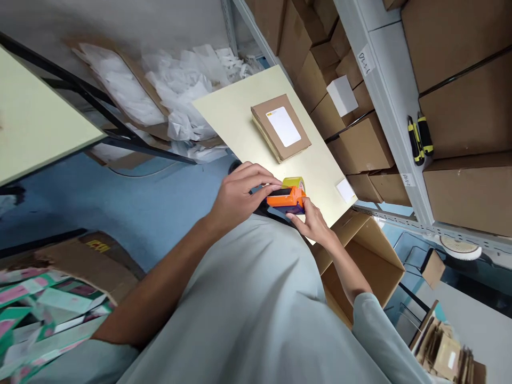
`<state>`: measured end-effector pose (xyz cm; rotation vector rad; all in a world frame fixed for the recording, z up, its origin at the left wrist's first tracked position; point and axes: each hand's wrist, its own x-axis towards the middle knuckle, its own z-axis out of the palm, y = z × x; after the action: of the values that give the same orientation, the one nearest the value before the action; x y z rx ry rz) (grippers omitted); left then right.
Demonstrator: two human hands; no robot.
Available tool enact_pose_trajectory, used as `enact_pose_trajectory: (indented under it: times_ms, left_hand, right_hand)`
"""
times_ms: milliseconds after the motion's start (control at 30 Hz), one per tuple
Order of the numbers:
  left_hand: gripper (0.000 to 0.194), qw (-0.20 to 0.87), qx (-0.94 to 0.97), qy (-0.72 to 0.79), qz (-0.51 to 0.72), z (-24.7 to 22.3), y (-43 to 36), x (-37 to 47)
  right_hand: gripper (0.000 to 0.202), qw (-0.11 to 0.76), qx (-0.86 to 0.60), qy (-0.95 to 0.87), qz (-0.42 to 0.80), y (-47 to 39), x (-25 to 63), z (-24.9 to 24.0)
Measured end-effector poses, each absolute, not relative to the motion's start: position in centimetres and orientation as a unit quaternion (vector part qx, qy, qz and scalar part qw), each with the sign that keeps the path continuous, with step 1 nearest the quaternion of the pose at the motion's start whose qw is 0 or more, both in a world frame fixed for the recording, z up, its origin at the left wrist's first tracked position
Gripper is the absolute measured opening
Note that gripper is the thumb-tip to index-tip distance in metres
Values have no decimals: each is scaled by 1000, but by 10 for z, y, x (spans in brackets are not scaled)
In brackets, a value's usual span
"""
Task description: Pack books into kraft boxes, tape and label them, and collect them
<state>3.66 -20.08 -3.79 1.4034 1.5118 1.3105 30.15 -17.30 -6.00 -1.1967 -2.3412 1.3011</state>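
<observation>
In front of my body, at the near edge of the table, is an orange tape dispenser [284,199] with dark parts. A yellow roll of tape [293,182] shows on its far side. My right hand [313,221] grips the dispenser's right end, thumb below and fingers partly hidden behind it. From the left, my left hand [247,191] closes thumb and fingers at the dispenser's other end; whether they pinch a tape end is too small to see. Farther up the table lies a flat brown cardboard box [282,128] bearing a white label.
The pale tabletop [224,101] borders shelves of cardboard boxes [366,144] on the right. Two yellow-black box cutters [420,140] hang on the shelf upright. An open carton [364,261] stands by my right arm. White plastic bags [180,85] lie beyond the table's left side.
</observation>
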Motion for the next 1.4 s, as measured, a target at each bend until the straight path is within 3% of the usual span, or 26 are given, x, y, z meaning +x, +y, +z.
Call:
enact_pose_trajectory:
  times_ms: [167,333,467,600,700,933,1167,1267,1400]
  left_hand:
    - [22,342,458,628,528,-86,-216,31]
    - [16,357,330,665,567,-178,-209,14]
    - [22,416,278,643,580,-251,-175,13]
    - [26,435,258,620,599,-292,-136,15]
    - [25,431,241,607,623,-307,-111,19]
    - [22,406,216,622,634,-331,-67,39]
    - [19,352,169,659,643,-319,-62,68]
    - [28,329,125,676,648,-306,-59,78]
    - [60,328,78,667,664,-294,-56,79]
  right_hand:
    - [38,-12,-428,-808,406,-180,342,-67]
    - [40,-117,-477,-792,362,-187,378,-97]
    - [53,-120,-524,-792,288,-188,368,-146]
    - [62,-75,-580,-784,208,-183,345,-194]
    - [64,-55,-599,-781,168,-177,332,-219]
    - [54,-98,-639,-749,147,-169,317,-247]
    - [42,-72,-655,-735,161,-175,316,-267]
    - [43,-62,-652,-737,166,-180,313,-271]
    - [45,-55,-655,-735,166,-186,308,-272]
